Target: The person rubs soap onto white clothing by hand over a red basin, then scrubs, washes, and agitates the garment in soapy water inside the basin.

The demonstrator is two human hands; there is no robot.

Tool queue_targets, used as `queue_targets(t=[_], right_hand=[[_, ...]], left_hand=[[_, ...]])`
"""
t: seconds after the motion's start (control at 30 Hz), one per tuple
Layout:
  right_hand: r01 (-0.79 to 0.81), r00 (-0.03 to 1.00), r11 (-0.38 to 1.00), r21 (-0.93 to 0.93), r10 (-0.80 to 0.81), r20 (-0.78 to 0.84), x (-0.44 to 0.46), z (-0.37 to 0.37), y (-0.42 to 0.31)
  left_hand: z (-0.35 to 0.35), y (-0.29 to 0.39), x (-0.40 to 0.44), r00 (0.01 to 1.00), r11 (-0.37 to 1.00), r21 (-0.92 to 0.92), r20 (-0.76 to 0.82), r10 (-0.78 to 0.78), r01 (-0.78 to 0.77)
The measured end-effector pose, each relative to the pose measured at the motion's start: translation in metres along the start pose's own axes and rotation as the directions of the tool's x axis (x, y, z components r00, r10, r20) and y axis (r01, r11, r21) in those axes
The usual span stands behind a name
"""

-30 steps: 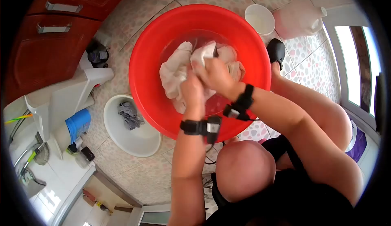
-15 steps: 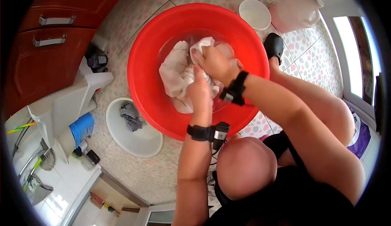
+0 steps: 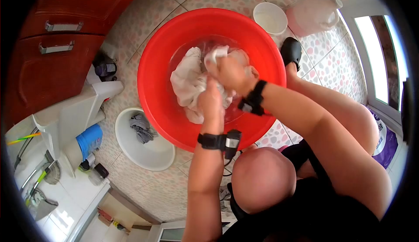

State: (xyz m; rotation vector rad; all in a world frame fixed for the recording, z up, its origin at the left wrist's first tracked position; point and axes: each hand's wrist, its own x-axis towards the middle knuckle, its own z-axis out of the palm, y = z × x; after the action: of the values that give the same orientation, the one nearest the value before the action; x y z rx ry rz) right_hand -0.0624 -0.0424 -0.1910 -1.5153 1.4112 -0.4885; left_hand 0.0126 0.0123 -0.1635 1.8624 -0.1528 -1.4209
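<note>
A wet white garment (image 3: 185, 82) lies bunched in shallow water inside a large red basin (image 3: 152, 45); its exact kind cannot be made out. My left hand (image 3: 211, 100) is closed on a fold near the garment's middle, thumb pointing up. Just above and to the right, my right hand (image 3: 232, 72) grips another part of the cloth, slightly smeared by motion. The two hands are close together, with cloth bunched between them. Both wrists carry black straps with small devices.
Beside the basin stands a white tub (image 3: 166, 161) with grey cloth (image 3: 142, 128) in it. A small white bucket (image 3: 270, 19) and a pinkish jug (image 3: 312, 15) are at the upper right. Red cabinets (image 3: 56, 67) line the left. My black shoe (image 3: 291, 52) is close to the basin.
My right hand has shifted slightly down and blurred, moving the cloth it grips. My left hand stays in nearly the same place. The whole view has tilted a little.
</note>
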Motion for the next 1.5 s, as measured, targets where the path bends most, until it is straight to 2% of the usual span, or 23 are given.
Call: queue_targets(t=[0.1, 0.17, 0.23, 0.27, 0.3, 0.4, 0.43, 0.47, 0.5, 0.53, 0.57, 0.6, 0.7, 0.73, 0.77, 0.8, 0.87, 0.9, 1.0, 1.07, 1.3, 1.43, 1.5], right_hand=[[0.017, 0.995, 0.997, -0.078, -0.025, -0.101, -0.006, 0.012, 0.0], [0.275, 0.956, 0.958, -0.079, -0.281, -0.086, -0.038, 0.02, -0.009], [0.23, 0.971, 0.968, -0.097, -0.235, -0.05, -0.025, 0.012, -0.011], [0.125, 0.991, 0.987, -0.099, -0.129, -0.036, -0.007, 0.005, -0.006], [0.019, 0.999, 0.994, -0.11, -0.022, -0.026, 0.003, 0.0, -0.001], [0.104, 0.992, 0.985, -0.141, -0.113, -0.06, -0.016, 0.009, 0.005], [0.123, 0.991, 0.983, -0.135, -0.128, -0.033, -0.032, 0.015, 0.001], [0.307, 0.946, 0.935, -0.18, -0.32, -0.052, -0.05, 0.025, 0.0], [0.304, 0.947, 0.936, -0.176, -0.317, -0.051, -0.047, 0.023, 0.0], [0.223, 0.974, 0.945, -0.239, -0.228, 0.007, -0.035, 0.018, -0.001], [0.147, 0.989, 0.941, -0.304, -0.135, 0.062, -0.02, 0.011, 0.0], [0.043, 0.997, 0.982, -0.185, -0.031, 0.07, -0.004, -0.001, 0.001], [0.064, 0.987, 0.995, -0.083, -0.075, -0.14, 0.003, -0.002, 0.011], [0.065, 0.989, 0.994, -0.09, -0.076, -0.127, 0.003, -0.003, 0.017], [-0.112, 0.992, 0.964, 0.243, 0.122, -0.027, 0.006, -0.007, 0.023], [-0.303, 0.952, 0.796, 0.524, 0.275, 0.133, 0.007, -0.011, 0.025], [-0.233, 0.973, 0.792, 0.564, 0.192, 0.131, -0.002, -0.013, 0.031], [-0.163, 0.986, 0.778, 0.606, 0.113, 0.12, -0.009, -0.015, 0.028], [-0.226, 0.973, 0.66, 0.716, 0.193, 0.129, -0.022, -0.019, 0.017], [-0.208, 0.978, 0.673, 0.709, 0.161, 0.134, -0.023, -0.022, 0.017], [-0.236, 0.972, 0.786, 0.571, 0.186, 0.146, -0.029, -0.032, 0.023], [-0.228, 0.973, 0.754, 0.616, 0.157, 0.169, -0.035, -0.038, 0.022], [-0.355, 0.933, 0.715, 0.603, 0.228, 0.279, -0.037, -0.045, 0.019]], left_hand=[[-0.014, -0.009, 0.024, 0.996, 0.997, 0.059, 0.069, 0.055, -0.059], [-0.025, -0.008, 0.029, 0.995, 0.999, -0.035, 0.1, 0.016, -0.012], [-0.022, -0.014, 0.027, 0.995, 0.974, -0.226, 0.103, 0.001, 0.023], [-0.015, -0.018, 0.019, 0.998, 0.999, -0.037, 0.06, -0.027, 0.029], [-0.002, -0.023, 0.005, 0.988, 0.991, 0.009, -0.086, 0.131, -0.13], [-0.017, -0.017, 0.015, 0.998, 0.99, 0.139, -0.056, 0.018, -0.01], [-0.033, -0.031, 0.037, 0.991, 0.99, -0.132, 0.123, 0.061, -0.045], [-0.043, -0.042, 0.048, 0.949, 0.92, -0.391, 0.277, 0.15, -0.031], [-0.044, -0.044, 0.048, 0.95, 0.921, -0.388, 0.275, 0.146, -0.03], [-0.044, -0.043, 0.049, 0.981, 0.999, -0.032, 0.192, -0.004, 0.01], [-0.043, -0.045, 0.049, 0.992, 0.944, 0.317, 0.053, -0.114, 0.092], [-0.015, -0.033, 0.007, 0.999, 0.998, 0.057, -0.035, 0.03, -0.028], [-0.029, -0.019, 0.006, 1.0, 0.998, -0.06, -0.017, 0.012, -0.013], [-0.039, -0.024, 0.016, 0.971, 0.949, -0.252, 0.095, 0.221, -0.191], [-0.044, -0.029, 0.024, 0.971, 0.946, -0.259, 0.088, 0.222, -0.193], [-0.046, -0.024, 0.025, 0.975, 0.9, -0.401, 0.057, 0.214, -0.174], [-0.054, -0.028, 0.032, 0.959, 0.793, -0.588, 0.1, 0.264, -0.157], [-0.055, -0.028, 0.03, 0.961, 0.793, -0.589, 0.094, 0.258, -0.155], [-0.058, -0.036, 0.029, 0.916, 0.749, -0.639, 0.171, 0.362, -0.176], [-0.058, -0.047, 0.036, 0.901, 0.745, -0.607, 0.105, 0.42, -0.276], [-0.058, -0.049, 0.033, 0.875, 0.76, -0.586, 0.169, 0.453, -0.28], [-0.058, -0.05, 0.032, 0.861, 0.809, -0.49, 0.2, 0.468, -0.325], [-0.059, -0.051, 0.032, 0.856, 0.817, -0.471, 0.211, 0.472, -0.334]])
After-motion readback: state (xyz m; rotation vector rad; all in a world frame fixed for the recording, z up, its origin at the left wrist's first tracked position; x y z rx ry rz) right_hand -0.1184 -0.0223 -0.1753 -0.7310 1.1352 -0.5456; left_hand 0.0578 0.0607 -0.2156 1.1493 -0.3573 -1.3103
